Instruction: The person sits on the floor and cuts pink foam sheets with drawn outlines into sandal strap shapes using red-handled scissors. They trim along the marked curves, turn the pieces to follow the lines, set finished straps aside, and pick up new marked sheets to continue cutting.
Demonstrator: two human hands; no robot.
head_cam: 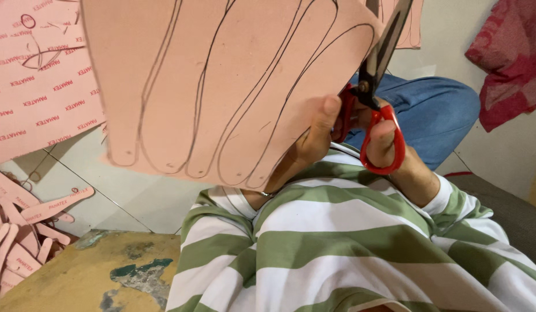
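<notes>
Pink foam sheet (221,86), held up close, is pinched at its lower edge by the left hand (314,136). Right hand (389,144) grips red-handled scissors (375,92), fingers through the loops; blades should probably follow the drawn curve closely. Cut pink strips (25,237) lie beyond on the floor

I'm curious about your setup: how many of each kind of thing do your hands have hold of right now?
Pink sheets with drawn outlines: 1, in the left hand
Red-handled scissors: 1, in the right hand
Total: 2

Both hands raised, apparently gripping shut.
</notes>
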